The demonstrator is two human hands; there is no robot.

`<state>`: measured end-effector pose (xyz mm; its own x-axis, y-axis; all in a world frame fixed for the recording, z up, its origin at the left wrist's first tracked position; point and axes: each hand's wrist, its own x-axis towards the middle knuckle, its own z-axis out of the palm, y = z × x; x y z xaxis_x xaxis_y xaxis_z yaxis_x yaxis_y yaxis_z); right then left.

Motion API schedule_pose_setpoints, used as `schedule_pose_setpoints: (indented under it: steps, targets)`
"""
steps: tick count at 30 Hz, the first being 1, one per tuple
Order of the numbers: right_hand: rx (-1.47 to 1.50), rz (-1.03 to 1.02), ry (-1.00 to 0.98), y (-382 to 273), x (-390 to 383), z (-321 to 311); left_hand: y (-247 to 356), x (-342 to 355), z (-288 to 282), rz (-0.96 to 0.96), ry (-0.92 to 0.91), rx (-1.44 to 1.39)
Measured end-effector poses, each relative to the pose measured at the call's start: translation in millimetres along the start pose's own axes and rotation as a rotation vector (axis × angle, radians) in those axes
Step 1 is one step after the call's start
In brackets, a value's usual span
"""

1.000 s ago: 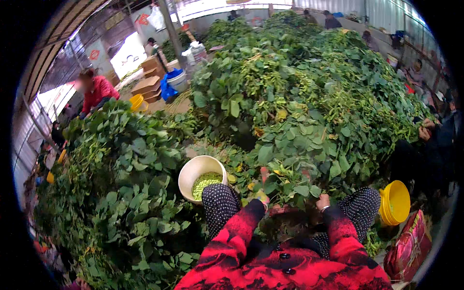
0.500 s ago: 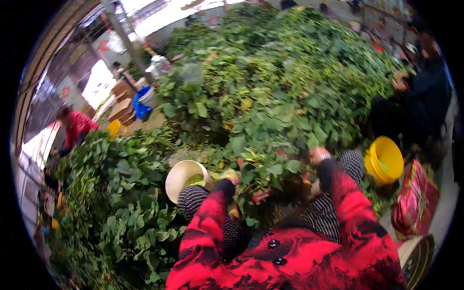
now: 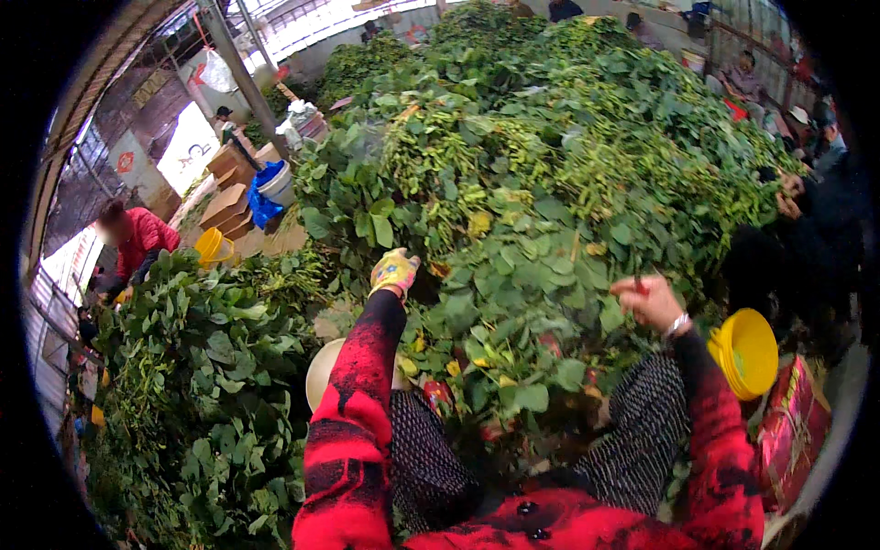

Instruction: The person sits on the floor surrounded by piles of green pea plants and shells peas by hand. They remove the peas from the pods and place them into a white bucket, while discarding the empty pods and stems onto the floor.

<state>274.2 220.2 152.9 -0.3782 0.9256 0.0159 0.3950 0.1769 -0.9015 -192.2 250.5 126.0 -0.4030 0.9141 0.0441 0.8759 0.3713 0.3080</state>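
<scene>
A white bucket (image 3: pixel 321 376) stands partly behind the left sleeve (image 3: pixel 356 399), near the gloved left hand (image 3: pixel 395 272), whose grip I cannot tell. Leafy plants (image 3: pixel 522 270) lie heaped between and beyond both hands; the bare right hand (image 3: pixel 653 302), grip also unclear, is near a yellow bucket (image 3: pixel 753 353).

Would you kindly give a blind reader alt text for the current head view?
A person's gloved left hand and bare right hand are held out over heaped leafy green plants. A white bucket stands near the left knee, a yellow bucket near the right knee.
</scene>
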Motion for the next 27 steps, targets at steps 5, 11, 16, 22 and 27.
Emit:
schedule_pose_setpoints:
  steps: [5,11,16,22,27]
  targets:
    - [-0.210,-0.357,-0.091,-20.9,4.4,47.0,12.4,90.4,-31.6,-0.067,0.177,-0.008]
    - [-0.353,-0.235,-0.225,-47.0,11.9,43.7,46.7,220.2,-53.7,-0.043,0.364,-0.178]
    - [-0.342,-0.119,-0.011,-33.3,37.5,35.1,39.2,331.5,-56.7,-0.092,0.324,-0.211]
    - [-0.383,0.058,-0.016,-4.8,44.3,17.8,49.6,361.8,-24.8,-0.114,0.226,-0.200]
    - [-0.399,0.009,-0.034,-11.8,55.6,18.5,48.0,373.1,-24.3,-0.079,0.239,-0.320]
